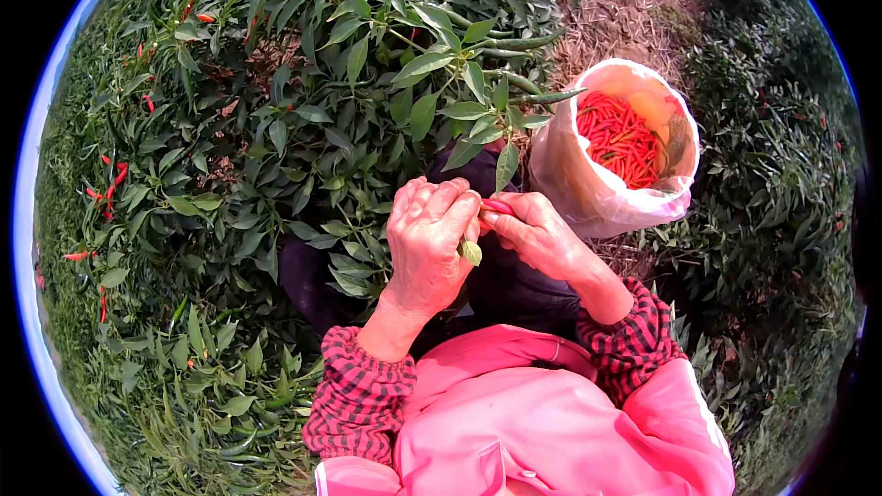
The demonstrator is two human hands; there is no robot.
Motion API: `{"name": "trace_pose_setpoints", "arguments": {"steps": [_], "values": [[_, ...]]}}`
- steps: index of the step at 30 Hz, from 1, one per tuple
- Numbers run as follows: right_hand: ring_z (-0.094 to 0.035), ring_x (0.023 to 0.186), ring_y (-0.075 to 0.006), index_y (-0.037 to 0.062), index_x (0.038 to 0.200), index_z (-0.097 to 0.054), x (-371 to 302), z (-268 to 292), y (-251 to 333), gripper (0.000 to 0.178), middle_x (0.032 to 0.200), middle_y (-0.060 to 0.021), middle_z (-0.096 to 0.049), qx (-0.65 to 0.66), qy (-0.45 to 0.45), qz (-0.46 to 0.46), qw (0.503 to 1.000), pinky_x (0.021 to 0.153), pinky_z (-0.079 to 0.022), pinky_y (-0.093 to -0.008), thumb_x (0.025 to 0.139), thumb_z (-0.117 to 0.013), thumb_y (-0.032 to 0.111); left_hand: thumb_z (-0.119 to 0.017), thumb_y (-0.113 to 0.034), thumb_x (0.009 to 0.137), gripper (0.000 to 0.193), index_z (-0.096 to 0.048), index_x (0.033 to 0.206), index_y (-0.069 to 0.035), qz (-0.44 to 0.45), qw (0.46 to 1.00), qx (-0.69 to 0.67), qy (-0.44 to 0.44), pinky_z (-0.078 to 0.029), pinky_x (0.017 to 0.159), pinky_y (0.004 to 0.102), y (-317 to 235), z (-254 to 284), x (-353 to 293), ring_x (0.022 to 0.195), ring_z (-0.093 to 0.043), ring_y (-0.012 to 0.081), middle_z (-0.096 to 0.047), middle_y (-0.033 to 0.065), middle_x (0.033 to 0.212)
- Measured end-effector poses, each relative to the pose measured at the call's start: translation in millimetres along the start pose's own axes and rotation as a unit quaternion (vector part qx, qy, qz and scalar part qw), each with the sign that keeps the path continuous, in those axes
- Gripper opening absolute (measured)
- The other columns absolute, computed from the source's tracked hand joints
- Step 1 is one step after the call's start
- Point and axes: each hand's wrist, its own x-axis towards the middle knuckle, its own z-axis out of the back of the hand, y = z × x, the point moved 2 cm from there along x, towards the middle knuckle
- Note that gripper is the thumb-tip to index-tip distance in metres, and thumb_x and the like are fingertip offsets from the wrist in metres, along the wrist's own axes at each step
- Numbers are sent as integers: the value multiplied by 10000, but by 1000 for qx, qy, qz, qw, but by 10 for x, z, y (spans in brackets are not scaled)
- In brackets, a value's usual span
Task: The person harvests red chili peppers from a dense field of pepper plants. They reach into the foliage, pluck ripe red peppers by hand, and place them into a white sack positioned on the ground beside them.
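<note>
In front of my lap, my two hands meet at the fingertips. My right hand [542,237] pinches a red chili pepper [497,207] between thumb and fingers. Beside it, my left hand [427,237] is closed, its fingers curled in. What lies inside the left hand is hidden, but a small green leaf [471,253] pokes out below its fingers. Just beyond the hands, a chili plant [427,64] carries long green peppers [524,41]. A white sack [560,161] stands open to the right of the hands, with a heap of red chili peppers [617,136] inside.
Dense chili plants [220,193] with scattered red peppers [118,174] fill the left. A straw-covered strip of ground [625,9] runs away behind the sack. Another row of plants [772,138] borders it on the right. My dark-clothed knees are beneath my hands.
</note>
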Motion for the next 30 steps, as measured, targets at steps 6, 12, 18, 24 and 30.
{"name": "trace_pose_setpoints", "arguments": {"steps": [6, 12, 18, 24, 30], "values": [[-536, 673, -97, 17, 1103, -534, 119, 159, -201, 341, 775, -7, -547, 343, -68, 85, 933, 683, -509, -283, 970, -496, 329, -644, 50, 720, 384, -532, 1086, 13, 143, 981, 101, -84, -458, 835, 418, 196, 274, 185, 947, -558, 356, -543, 175, 1120], [-608, 894, -192, 28, 1200, -495, 244, -2, -188, 359, 1059, -100, -600, 452, -52, 129, 881, 781, -514, -332, 971, -486, 305, -627, -95, 863, 187, -578, 986, 37, 311, 902, -270, 127, -464, 569, 299, -235, -179, -100, 654, -586, 167, -594, 94, 784], [-621, 738, -166, 32, 1168, -493, 188, -11, -124, 374, 980, -118, -596, 410, -38, 93, 906, 633, -508, -266, 992, -428, 356, -570, -152, 920, 154, -614, 938, -5, 404, 775, -463, 149, -423, 506, 196, -195, -405, -92, 582, -516, 46, -591, 1, 723], [-541, 834, -163, -48, 1077, -523, 66, 124, 13, 230, 920, -84, -549, 24, -201, 271, 941, 781, -442, -281, 978, -464, 152, -485, -108, 922, 149, -579, 1004, -27, 479, 661, -558, 149, -446, 546, 227, -324, -587, -111, 581, -517, 80, -579, 13, 769], [-505, 815, -122, -18, 1033, -539, 145, 298, -22, 254, 920, -64, -547, 149, -194, 274, 930, 735, -430, -256, 996, -437, 212, -470, -26, 921, 228, -536, 1130, 35, 328, 813, -472, 97, -466, 777, 259, -397, -758, 72, 875, -585, 125, -598, 51, 991]]}}
